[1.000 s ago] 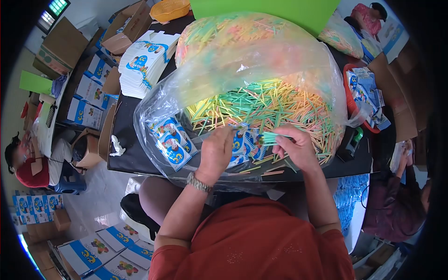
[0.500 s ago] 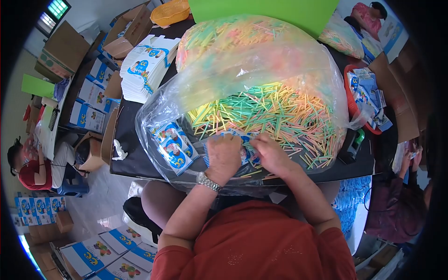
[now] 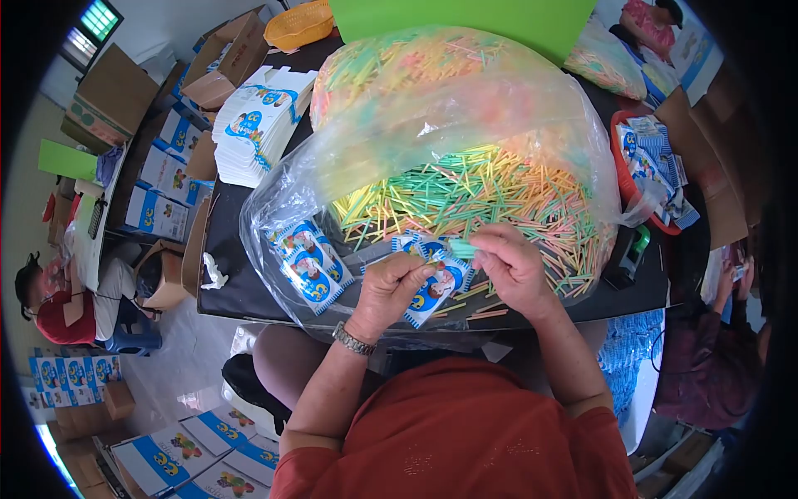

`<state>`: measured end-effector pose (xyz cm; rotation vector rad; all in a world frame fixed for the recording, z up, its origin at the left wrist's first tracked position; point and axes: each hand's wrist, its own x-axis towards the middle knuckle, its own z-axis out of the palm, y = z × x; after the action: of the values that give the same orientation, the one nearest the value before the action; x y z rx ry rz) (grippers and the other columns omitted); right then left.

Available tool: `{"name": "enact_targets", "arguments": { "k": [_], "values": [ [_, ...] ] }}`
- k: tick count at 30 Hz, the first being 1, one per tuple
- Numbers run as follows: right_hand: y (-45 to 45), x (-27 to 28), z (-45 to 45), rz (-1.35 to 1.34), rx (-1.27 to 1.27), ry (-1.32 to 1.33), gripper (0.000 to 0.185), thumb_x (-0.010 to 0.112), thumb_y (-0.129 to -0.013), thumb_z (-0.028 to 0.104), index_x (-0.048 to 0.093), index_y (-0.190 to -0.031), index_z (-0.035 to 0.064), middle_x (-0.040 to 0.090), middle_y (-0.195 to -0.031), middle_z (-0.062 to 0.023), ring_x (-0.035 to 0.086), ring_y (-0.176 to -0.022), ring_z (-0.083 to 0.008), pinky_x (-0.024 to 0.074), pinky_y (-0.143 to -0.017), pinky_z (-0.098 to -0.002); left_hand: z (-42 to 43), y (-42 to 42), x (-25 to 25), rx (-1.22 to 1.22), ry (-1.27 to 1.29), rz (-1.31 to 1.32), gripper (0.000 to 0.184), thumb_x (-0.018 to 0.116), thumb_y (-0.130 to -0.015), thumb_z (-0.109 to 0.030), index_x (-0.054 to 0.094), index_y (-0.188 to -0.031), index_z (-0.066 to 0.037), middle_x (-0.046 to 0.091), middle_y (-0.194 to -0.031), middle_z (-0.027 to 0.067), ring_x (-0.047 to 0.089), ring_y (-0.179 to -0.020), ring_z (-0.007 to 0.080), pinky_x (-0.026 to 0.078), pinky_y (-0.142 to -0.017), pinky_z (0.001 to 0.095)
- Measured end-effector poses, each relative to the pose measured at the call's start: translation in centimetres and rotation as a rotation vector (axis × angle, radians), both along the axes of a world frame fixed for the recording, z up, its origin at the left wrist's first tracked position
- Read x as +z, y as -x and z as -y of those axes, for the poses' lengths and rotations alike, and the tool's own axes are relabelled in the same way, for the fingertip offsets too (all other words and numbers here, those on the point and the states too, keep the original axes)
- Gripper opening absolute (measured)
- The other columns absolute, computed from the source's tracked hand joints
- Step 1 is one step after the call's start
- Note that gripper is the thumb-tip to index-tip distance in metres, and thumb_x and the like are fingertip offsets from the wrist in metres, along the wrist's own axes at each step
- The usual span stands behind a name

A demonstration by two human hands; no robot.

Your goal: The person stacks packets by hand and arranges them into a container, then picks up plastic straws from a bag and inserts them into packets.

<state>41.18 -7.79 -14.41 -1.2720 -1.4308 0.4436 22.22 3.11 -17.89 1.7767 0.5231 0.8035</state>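
Note:
A large clear plastic bag lies open, with loose coloured sticks spilling towards me. My left hand is pinched at the edge of a blue and white packet, near its top. Between the fingers and thumb of my right hand are several green sticks, their ends close to the packet. Other blue and white packets lie on the plastic to the left of my left hand.
Flat white cartons are stacked at the back left, by a yellow basket. On the right are a red basket with packets and a black tape dispenser. Other people sit at both sides.
My hands came together over the packets, then moved apart. Green sticks show again in my right hand, and the packet by my left hand now lies tilted and more exposed.

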Motion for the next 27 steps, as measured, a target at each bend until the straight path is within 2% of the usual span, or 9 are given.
{"name": "enact_targets", "arguments": {
  "k": [10,14,16,18,20,21,23,25,27],
  "values": [
    [-0.3,2.1,1.0,0.169,0.255,0.296,0.022,0.062,-0.080,0.000,0.061,-0.102,0.0004,0.058,-0.100,-0.0123,0.060,-0.086,-0.0269,0.0486,-0.073,-0.0343,0.6,0.2,0.5,-0.102,-0.322,-0.002,0.014,0.067,-0.084,-0.011,0.067,-0.097,-0.005,0.068,-0.087,0.0071,0.063,-0.080,0.0224,0.047,-0.079,0.0333],
    [2.0,4.1,1.3,0.401,0.221,0.204,0.049,0.064,-0.081,0.005,0.045,-0.125,0.0016,0.053,-0.114,-0.0148,0.051,-0.104,-0.0312,0.0415,-0.088,-0.0402,1.9,-0.2,0.3,0.054,-0.273,0.028,0.012,0.065,-0.085,-0.015,0.068,-0.096,-0.011,0.069,-0.095,0.0045,0.059,-0.095,0.0218,0.033,-0.096,0.0368],
    [2.9,6.6,1.8,0.599,-0.101,0.066,0.059,0.068,-0.078,0.008,0.041,-0.130,0.0026,0.051,-0.117,-0.0143,0.049,-0.108,-0.0298,0.0394,-0.092,-0.0405,1.7,-0.4,0.8,0.094,-0.301,0.113,0.013,0.064,-0.085,-0.016,0.068,-0.096,-0.011,0.068,-0.100,0.0046,0.057,-0.098,0.0232,0.030,-0.098,0.0398],
    [2.0,6.5,2.3,0.550,-0.232,-0.069,0.063,0.071,-0.076,0.010,0.042,-0.131,0.0025,0.052,-0.116,-0.0118,0.053,-0.104,-0.0245,0.0444,-0.088,-0.0354,1.3,-0.2,1.1,0.114,-0.388,0.196,0.016,0.062,-0.086,-0.019,0.068,-0.099,-0.012,0.066,-0.110,0.0053,0.054,-0.102,0.0263,0.024,-0.103,0.0464],
    [1.6,5.0,3.4,-0.028,-0.019,0.415,0.052,0.070,-0.079,0.009,0.047,-0.125,0.0012,0.054,-0.111,-0.0109,0.058,-0.097,-0.0178,0.0489,-0.076,-0.0288,1.9,-0.1,1.9,0.100,-0.468,0.213,0.016,0.062,-0.086,-0.019,0.068,-0.100,-0.013,0.066,-0.111,0.0055,0.055,-0.102,0.0262,0.024,-0.103,0.0464],
    [2.0,3.3,3.8,-0.027,0.061,0.516,0.035,0.068,-0.082,0.009,0.056,-0.113,0.0001,0.058,-0.095,-0.0082,0.060,-0.080,-0.0120,0.0483,-0.063,-0.0245,2.2,0.0,2.3,0.079,-0.548,0.224,0.017,0.062,-0.086,-0.019,0.068,-0.100,-0.013,0.065,-0.111,0.0056,0.055,-0.103,0.0262,0.023,-0.104,0.0463],
    [3.2,3.2,4.2,-0.017,0.061,0.457,0.027,0.066,-0.083,0.008,0.058,-0.108,-0.0004,0.059,-0.088,-0.0074,0.061,-0.077,-0.0123,0.0482,-0.062,-0.0253,2.8,0.3,2.0,0.085,-0.574,0.228,0.020,0.066,-0.083,-0.021,0.068,-0.101,-0.012,0.065,-0.111,0.0054,0.057,-0.100,0.0269,0.027,-0.102,0.0455],
    [4.3,3.2,3.4,0.032,-0.008,0.276,0.016,0.057,-0.086,0.003,0.059,-0.102,0.0019,0.057,-0.076,-0.0083,0.059,-0.060,-0.0162,0.0470,-0.054,-0.0291,3.5,1.1,1.9,0.088,-0.260,0.220,0.028,0.073,-0.077,-0.021,0.067,-0.102,-0.012,0.065,-0.107,0.0055,0.059,-0.095,0.0266,0.034,-0.098,0.0442],
    [4.1,3.1,2.7,0.228,0.093,0.300,0.014,0.058,-0.086,0.004,0.060,-0.100,0.0014,0.058,-0.076,-0.0075,0.060,-0.065,-0.0144,0.0471,-0.056,-0.0286,4.0,1.9,0.8,0.202,-0.196,0.357,0.034,0.077,-0.073,-0.020,0.066,-0.103,-0.009,0.066,-0.101,0.0066,0.061,-0.090,0.0252,0.038,-0.093,0.0416]
  ]
}}
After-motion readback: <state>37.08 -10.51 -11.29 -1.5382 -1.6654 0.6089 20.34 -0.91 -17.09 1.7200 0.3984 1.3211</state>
